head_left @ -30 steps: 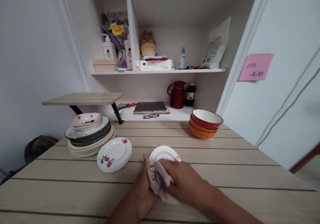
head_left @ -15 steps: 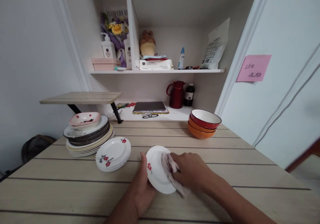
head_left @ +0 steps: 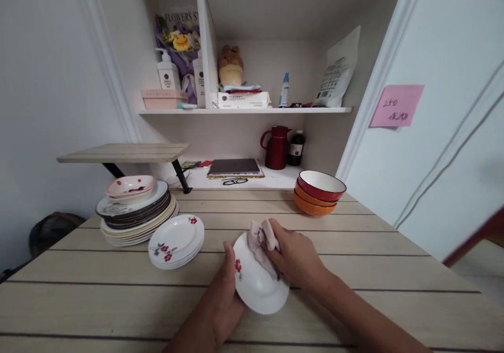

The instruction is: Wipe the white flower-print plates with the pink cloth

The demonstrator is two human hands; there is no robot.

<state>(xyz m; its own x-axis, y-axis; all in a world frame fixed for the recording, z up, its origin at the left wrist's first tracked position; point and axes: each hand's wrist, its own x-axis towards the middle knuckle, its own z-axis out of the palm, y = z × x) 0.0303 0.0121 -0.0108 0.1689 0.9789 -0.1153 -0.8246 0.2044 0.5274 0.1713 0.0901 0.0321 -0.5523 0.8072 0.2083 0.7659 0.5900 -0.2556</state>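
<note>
My left hand [head_left: 225, 295] grips the left rim of a small white plate [head_left: 258, 285] with a red flower, held tilted above the wooden table [head_left: 354, 274]. My right hand [head_left: 293, 256] is closed on a pinkish cloth [head_left: 260, 240] and presses it against the plate's upper edge. To the left lies a small stack of matching flowered plates [head_left: 176, 240].
A tall pile of larger plates [head_left: 136, 216] topped by a pink dish [head_left: 129, 186] stands at the far left. Stacked red and orange bowls [head_left: 319, 191] sit at the back right. Shelves behind hold a red jug [head_left: 274, 147], bottles, a notebook and glasses.
The cloth in my right hand has moved from the plate's right side up to its top edge. The plate has tipped lower and closer to me.
</note>
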